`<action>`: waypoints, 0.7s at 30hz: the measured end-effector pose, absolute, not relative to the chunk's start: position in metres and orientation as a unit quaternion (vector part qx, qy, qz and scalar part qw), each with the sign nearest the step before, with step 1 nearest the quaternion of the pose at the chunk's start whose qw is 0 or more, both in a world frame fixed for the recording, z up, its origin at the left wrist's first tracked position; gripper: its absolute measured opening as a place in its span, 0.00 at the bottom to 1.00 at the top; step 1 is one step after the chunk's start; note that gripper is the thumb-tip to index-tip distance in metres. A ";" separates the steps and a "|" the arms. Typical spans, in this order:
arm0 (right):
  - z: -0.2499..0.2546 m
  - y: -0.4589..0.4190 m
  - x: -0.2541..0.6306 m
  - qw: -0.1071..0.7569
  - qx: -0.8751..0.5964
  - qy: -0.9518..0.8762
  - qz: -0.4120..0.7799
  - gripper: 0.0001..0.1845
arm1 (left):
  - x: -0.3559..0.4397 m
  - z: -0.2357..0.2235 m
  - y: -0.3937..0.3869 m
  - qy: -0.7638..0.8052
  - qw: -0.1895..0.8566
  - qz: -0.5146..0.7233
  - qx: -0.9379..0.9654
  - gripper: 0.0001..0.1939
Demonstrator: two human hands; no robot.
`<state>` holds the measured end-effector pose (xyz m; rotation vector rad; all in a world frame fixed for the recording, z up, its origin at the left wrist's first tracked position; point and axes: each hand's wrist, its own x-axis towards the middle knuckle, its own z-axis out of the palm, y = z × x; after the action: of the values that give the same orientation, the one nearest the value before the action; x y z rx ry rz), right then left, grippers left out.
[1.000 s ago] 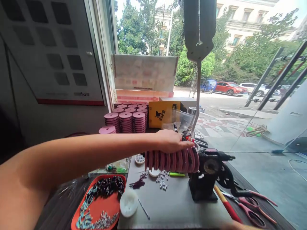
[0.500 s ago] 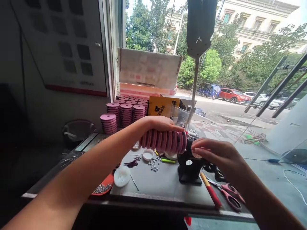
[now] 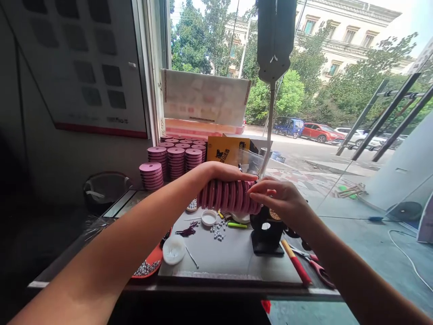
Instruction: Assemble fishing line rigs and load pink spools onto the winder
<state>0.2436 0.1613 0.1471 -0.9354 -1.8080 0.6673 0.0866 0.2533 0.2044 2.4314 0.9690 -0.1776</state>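
Note:
My left hand (image 3: 226,172) is wrapped over the top of a horizontal row of pink spools (image 3: 227,197) and holds it above the grey mat (image 3: 233,257). My right hand (image 3: 280,201) has its fingers curled and pinched at the right end of that row, touching the last spool. Just below it stands a small black winding machine (image 3: 268,230) on the mat. Part of the machine is hidden behind my right hand.
Stacks of pink spools (image 3: 176,161) stand at the back by a yellow box (image 3: 227,150). An orange tray of beads (image 3: 150,264), a white lid (image 3: 173,250), loose beads (image 3: 217,230), red-handled tools (image 3: 297,268) and scissors (image 3: 318,268) lie around. A lamp pole (image 3: 269,131) rises behind.
My left hand lifted the spool row off the machine and drew it nearer. My right hand came in from the lower right and rose from the machine to the row's right end.

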 end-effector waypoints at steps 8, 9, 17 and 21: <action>0.149 0.157 0.239 0.453 -0.405 -0.780 0.152 0.06 | 0.085 0.201 0.258 0.361 0.275 -0.063 0.889 0.38; 0.151 0.157 0.238 0.443 -0.406 -0.790 0.123 0.06 | 0.085 0.201 0.258 0.360 0.274 -0.064 0.890 0.38; 0.170 0.158 0.243 0.332 -0.398 -0.840 0.163 0.09 | 0.085 0.204 0.252 0.350 0.241 -0.044 0.904 0.42; 0.173 0.158 0.245 0.312 -0.399 -0.847 0.163 0.09 | 0.085 0.206 0.252 0.363 0.239 -0.047 0.899 0.43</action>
<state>0.2450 0.1582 0.1733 -1.0531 -2.2336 0.4308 0.0845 0.2516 0.2055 2.4625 0.9954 -0.1291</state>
